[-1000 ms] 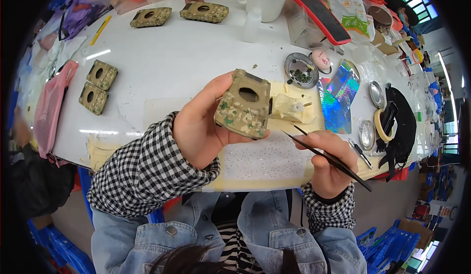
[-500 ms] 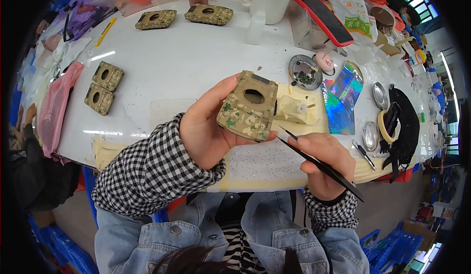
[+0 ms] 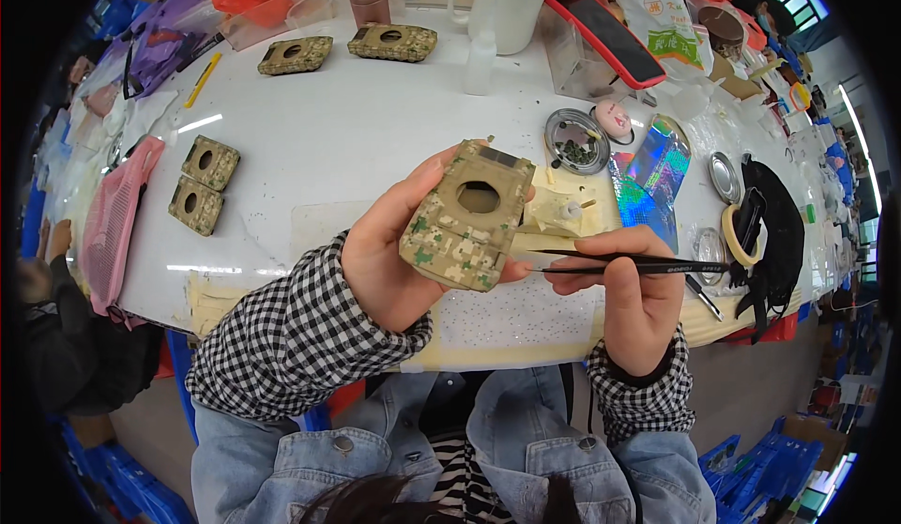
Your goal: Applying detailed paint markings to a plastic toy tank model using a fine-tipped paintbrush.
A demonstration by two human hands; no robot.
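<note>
A model tank hull [image 3: 457, 228] in green and tan pixel camouflage, with a round hole in its top, is gripped in my left hand [image 3: 394, 252]. It is held tilted above the table. Black tweezers [image 3: 648, 265] lie across the fingers of my right hand [image 3: 624, 294], which is closed round them. Their tips point left, apart from the hull and close to my left fingertip. Whether anything is between the tips is too small to tell. Beneath my hands lies a white sheet [image 3: 511, 322] covered with tiny dark specks.
Similar hulls stand at the left [image 3: 197, 207] and at the back [image 3: 392, 43]. Right of my hands are a yellowish block [image 3: 561, 207], a round dish of dark bits [image 3: 576, 141] and holographic film [image 3: 643, 196]. A white mug [image 3: 511, 8] and a red-cased phone [image 3: 605, 36] are farther back.
The tweezers have swung from a slant to nearly level, and my right hand has turned with them. The hull in my left hand has shifted slightly left and down.
</note>
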